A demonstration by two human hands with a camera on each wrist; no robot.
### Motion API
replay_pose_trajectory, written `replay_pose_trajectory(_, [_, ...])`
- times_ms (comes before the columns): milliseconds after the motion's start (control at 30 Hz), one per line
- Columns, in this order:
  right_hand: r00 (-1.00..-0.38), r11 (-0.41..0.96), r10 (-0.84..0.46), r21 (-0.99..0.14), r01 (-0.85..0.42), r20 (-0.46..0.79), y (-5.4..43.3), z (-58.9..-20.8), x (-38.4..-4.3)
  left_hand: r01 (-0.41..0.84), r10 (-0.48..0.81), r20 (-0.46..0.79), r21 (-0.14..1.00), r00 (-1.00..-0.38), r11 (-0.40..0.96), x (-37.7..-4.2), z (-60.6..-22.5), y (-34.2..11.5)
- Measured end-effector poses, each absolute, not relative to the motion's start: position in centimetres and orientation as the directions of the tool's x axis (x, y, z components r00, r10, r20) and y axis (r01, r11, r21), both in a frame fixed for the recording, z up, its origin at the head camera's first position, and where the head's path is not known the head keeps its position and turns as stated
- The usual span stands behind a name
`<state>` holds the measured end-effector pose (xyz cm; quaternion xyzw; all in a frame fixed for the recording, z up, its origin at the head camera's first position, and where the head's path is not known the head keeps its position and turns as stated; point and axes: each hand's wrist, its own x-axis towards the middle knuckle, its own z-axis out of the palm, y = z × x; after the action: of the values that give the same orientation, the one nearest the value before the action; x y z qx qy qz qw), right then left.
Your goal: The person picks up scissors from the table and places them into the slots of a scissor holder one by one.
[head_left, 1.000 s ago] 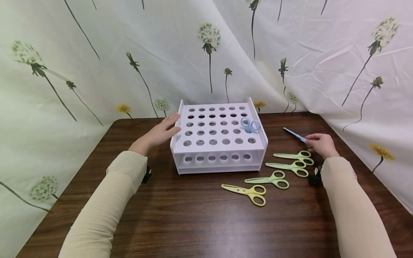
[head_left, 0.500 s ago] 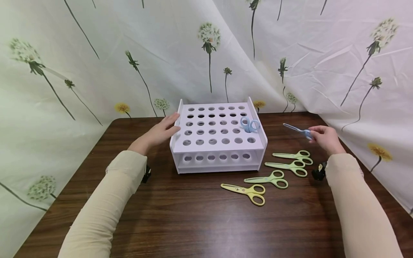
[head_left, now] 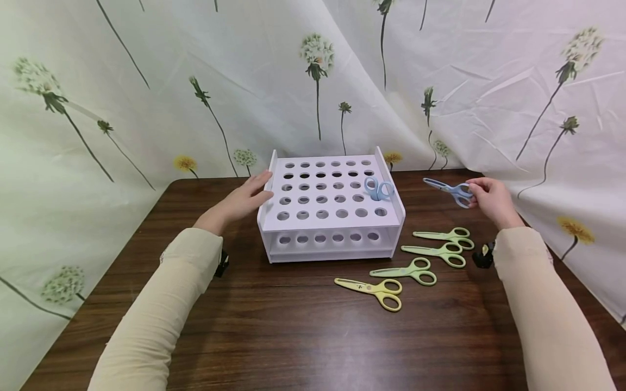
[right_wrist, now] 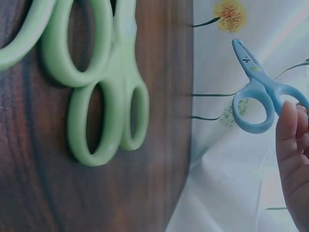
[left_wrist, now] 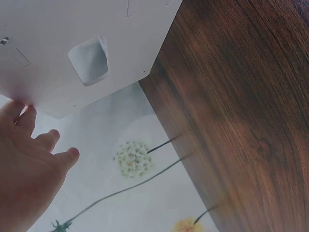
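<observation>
A white rack point(head_left: 330, 219) with rows of round holes stands on the table. My left hand point(head_left: 238, 202) lies against its left side panel with the fingers fairly straight; in the left wrist view, the fingertips point(left_wrist: 29, 115) touch the panel's edge. To the right of the rack, my right hand point(head_left: 493, 202) pinches blue scissors point(right_wrist: 260, 81) by a handle loop between thumb and finger. Their blades are together and point left in the head view, above the table. Another pair of blue scissors point(head_left: 377, 190) stands in a hole at the rack's right side, handles up, blades hidden.
Green scissors point(head_left: 409, 271) lie in front of the rack's right corner, with two more green pairs point(head_left: 444, 236) farther right, near my right wrist. Yellow scissors point(head_left: 375, 289) lie closest to me. A dandelion-print cloth point(head_left: 244, 81) hangs behind the brown table point(head_left: 274, 336).
My right hand has lifted the blue scissors up off the table at the right, and their handle loops have turned into view. The left hand and the rack have stayed in place.
</observation>
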<state>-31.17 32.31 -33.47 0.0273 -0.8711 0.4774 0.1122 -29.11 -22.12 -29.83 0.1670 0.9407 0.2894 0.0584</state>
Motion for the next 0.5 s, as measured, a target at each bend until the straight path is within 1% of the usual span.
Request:
replay_pose_trajectory(267, [-0.928,0.563,0.096,-0.788,-0.247,0.36,30.9,-31.5,-30.8,0.284,0.346,0.0,0.572,-0.938,0.77,-29.2,-29.9,-22.2])
replay_pose_trajectory(500, [-0.901,0.52,0.094,-0.793,-0.319,0.424,29.5,-30.0,-30.8,0.278,0.347,-0.01,0.576,-0.938,0.769,-29.2,-30.0,-22.2])
